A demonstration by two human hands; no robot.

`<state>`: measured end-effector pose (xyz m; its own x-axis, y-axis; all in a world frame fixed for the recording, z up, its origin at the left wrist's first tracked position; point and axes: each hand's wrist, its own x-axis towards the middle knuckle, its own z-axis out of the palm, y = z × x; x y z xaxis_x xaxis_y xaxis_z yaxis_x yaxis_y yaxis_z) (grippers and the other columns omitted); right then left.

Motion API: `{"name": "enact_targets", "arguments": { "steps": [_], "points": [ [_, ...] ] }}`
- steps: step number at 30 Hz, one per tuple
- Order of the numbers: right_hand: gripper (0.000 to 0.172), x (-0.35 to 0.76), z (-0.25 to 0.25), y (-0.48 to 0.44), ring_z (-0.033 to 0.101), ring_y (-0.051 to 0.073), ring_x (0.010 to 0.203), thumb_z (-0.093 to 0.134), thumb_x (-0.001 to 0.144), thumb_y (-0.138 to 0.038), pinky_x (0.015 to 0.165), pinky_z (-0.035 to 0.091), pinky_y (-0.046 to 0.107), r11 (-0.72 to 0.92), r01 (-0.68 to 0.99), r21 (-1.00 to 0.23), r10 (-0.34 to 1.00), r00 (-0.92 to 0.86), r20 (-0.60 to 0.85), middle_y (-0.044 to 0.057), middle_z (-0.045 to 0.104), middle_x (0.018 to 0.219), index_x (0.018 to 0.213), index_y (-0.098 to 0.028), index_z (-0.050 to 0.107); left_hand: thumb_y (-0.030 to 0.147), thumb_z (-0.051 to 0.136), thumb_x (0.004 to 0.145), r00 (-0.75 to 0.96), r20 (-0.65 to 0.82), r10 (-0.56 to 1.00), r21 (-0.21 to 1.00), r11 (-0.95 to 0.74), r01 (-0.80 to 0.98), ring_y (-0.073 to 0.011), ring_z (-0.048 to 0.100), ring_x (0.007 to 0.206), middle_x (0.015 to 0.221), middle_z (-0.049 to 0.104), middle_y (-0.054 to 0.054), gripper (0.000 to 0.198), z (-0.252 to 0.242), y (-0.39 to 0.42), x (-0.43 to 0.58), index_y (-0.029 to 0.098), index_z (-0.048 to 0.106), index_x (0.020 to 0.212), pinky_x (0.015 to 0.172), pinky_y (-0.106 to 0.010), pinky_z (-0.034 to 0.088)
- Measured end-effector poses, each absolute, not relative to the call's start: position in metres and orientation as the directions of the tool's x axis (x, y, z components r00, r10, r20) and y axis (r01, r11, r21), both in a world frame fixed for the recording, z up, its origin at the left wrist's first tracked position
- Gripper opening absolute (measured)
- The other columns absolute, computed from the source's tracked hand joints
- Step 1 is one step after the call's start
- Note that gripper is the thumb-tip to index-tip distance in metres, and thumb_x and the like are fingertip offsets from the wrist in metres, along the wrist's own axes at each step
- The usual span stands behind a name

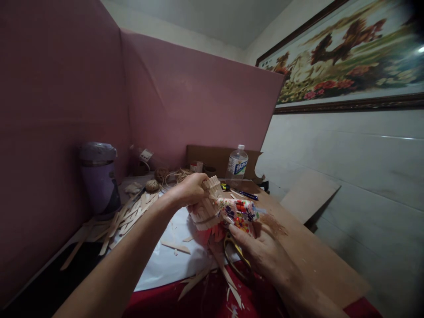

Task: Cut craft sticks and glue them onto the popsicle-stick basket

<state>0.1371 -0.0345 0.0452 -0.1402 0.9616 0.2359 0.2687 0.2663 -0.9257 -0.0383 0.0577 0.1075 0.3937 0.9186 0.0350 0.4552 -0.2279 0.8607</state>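
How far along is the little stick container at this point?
Looks done: the walls of the stick container stand joined. In hand: the left hand grips it while the right hand holds a colourful packet against it. Seemingly left: loose sticks, twine and yellow-handled scissors lie on the table, so more building or tidying may remain.

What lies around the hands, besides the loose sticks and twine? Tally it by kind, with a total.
Stick-built cup: 1
Flowery wrapper: 1
Water bottle: 1
Purple tumbler: 1
Blue pen: 1
Yellow scissors: 1
Total: 6
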Motion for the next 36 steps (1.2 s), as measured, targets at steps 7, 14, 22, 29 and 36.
{"name": "enact_targets", "arguments": {
  "steps": [7, 14, 22, 29, 36],
  "points": [
    [0.038, 0.138, 0.035, -0.027, 0.058, 0.017, 0.059, 0.056, 0.077, -0.047, 0.052, 0.046, 0.027, 0.173, 0.140, -0.975, 0.984, -0.069, 0.165, 0.005, 0.065, 0.071, 0.095, -0.015, 0.065, 0.006, 0.051, 0.067, 0.414, 0.027, 0.910, 0.842, -0.244, 0.481, -0.0081, 0.038, 0.022, 0.029, 0.037, 0.011, 0.026, 0.110, 0.061, -0.043, 0.013, 0.048, 0.093, 0.029, -0.014, 0.025],
    [0.032, 0.135, 0.035, -0.024, 0.046, 0.009, 0.046, 0.058, 0.077, -0.046, 0.044, 0.036, 0.022, 0.148, 0.080, -0.986, 0.987, -0.074, 0.142, -0.001, 0.056, 0.060, 0.086, -0.016, 0.061, 0.007, 0.052, 0.070, 0.409, 0.003, 0.913, 0.879, -0.197, 0.434, -0.0083, 0.039, 0.022, 0.030, 0.042, 0.009, 0.027, 0.110, 0.065, -0.048, 0.011, 0.047, 0.096, 0.028, -0.013, 0.023],
    [0.034, 0.129, 0.051, -0.025, 0.048, 0.013, 0.043, 0.059, 0.073, -0.052, 0.044, 0.039, 0.025, 0.147, 0.104, -0.984, 0.986, -0.097, 0.138, -0.004, 0.048, 0.044, 0.078, -0.018, 0.061, 0.007, 0.048, 0.073, 0.424, -0.006, 0.906, 0.873, -0.201, 0.443, -0.0099, 0.041, 0.023, 0.029, 0.043, 0.007, 0.036, 0.110, 0.067, -0.051, 0.006, 0.044, 0.108, 0.028, -0.014, 0.025],
    [0.040, 0.136, 0.050, -0.024, 0.026, 0.004, 0.034, 0.058, 0.074, -0.054, 0.031, 0.019, 0.018, 0.085, -0.004, -0.996, 0.989, -0.118, 0.085, -0.008, 0.036, 0.046, 0.064, -0.019, 0.044, 0.009, 0.049, 0.074, 0.424, 0.002, 0.905, 0.871, -0.210, 0.444, -0.0109, 0.041, 0.023, 0.028, 0.041, 0.008, 0.041, 0.108, 0.070, -0.052, 0.005, 0.042, 0.114, 0.028, -0.015, 0.027],
    [0.046, 0.191, 0.049, -0.017, 0.038, 0.006, 0.042, 0.055, 0.071, -0.062, 0.034, 0.031, 0.017, 0.163, 0.144, -0.976, 0.981, 0.086, 0.177, -0.003, 0.046, 0.058, 0.065, -0.018, 0.046, 0.008, 0.050, 0.071, 0.415, 0.014, 0.910, 0.891, -0.200, 0.407, -0.0104, 0.041, 0.023, 0.029, 0.043, 0.008, 0.036, 0.107, 0.070, -0.051, 0.007, 0.046, 0.107, 0.027, -0.015, 0.025]
  ]
}}
